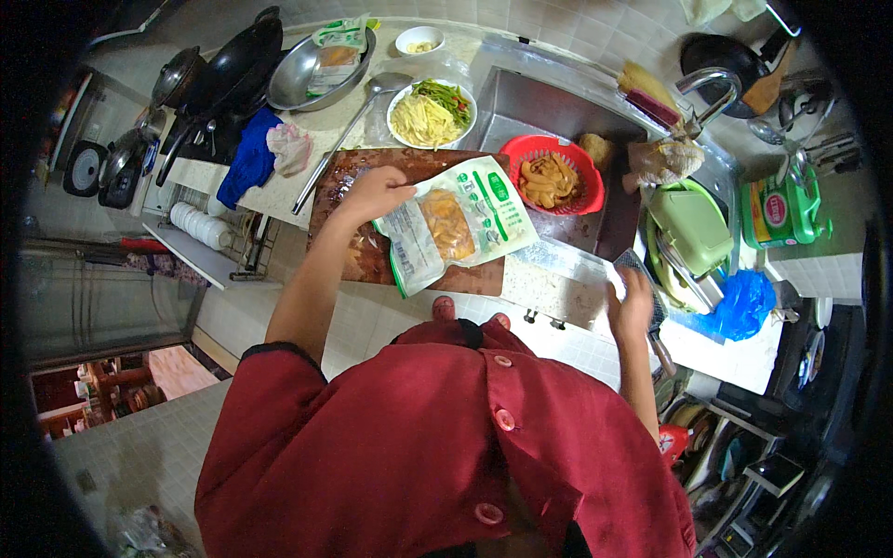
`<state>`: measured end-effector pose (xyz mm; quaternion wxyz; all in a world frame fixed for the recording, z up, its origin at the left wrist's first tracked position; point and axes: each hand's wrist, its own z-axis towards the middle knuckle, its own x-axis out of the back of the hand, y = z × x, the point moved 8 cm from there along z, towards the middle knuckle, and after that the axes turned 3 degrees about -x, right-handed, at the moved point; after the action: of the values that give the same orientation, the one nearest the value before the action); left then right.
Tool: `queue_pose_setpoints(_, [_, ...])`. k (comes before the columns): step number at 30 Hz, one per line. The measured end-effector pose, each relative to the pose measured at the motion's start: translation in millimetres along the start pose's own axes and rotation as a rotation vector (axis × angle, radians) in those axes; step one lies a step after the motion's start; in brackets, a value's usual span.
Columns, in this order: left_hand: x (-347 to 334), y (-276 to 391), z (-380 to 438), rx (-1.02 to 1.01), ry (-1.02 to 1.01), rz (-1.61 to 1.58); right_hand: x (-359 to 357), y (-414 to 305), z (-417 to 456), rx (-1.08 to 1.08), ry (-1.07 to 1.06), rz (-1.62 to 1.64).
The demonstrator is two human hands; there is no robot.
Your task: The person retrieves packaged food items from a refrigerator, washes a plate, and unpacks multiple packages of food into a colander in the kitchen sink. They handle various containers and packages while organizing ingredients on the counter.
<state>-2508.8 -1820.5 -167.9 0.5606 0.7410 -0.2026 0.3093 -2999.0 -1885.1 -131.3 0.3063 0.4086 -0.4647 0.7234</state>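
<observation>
A sealed plastic food package (448,227) with brownish food behind its clear window lies on the wooden cutting board (349,261). My left hand (377,195) rests at the package's upper left edge, its fingers touching or pinching it. Off to the right, my right hand (633,303) is over a cleaver (658,307) with a dark blade at the counter's edge; the hand partly hides it, and its grip is unclear. Behind the board stands a white plate of yellow shreds and green vegetable pieces (432,115). A red colander (515,174) with brown food pieces sits in the sink.
A long-handled ladle (342,139) lies left of the plate. Farther back are a metal bowl (279,87) with another package and a white bowl (420,35). The steel sink (530,104) has a faucet (718,104) at its right. A green container (691,223) and blue bag (746,303) stand right.
</observation>
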Motion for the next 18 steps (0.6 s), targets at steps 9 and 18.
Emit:
queue_pose_setpoints(9, [-59.9, 38.2, 60.0, 0.005, -0.018, -0.017, 42.7, 105.0, -77.8, -0.348, -0.342, -0.600])
queue_pose_setpoints(18, [-62.4, 40.0, 71.1, 0.028, 0.034, 0.142, 37.0, 101.0, -71.4, -0.122, -0.313, -0.615])
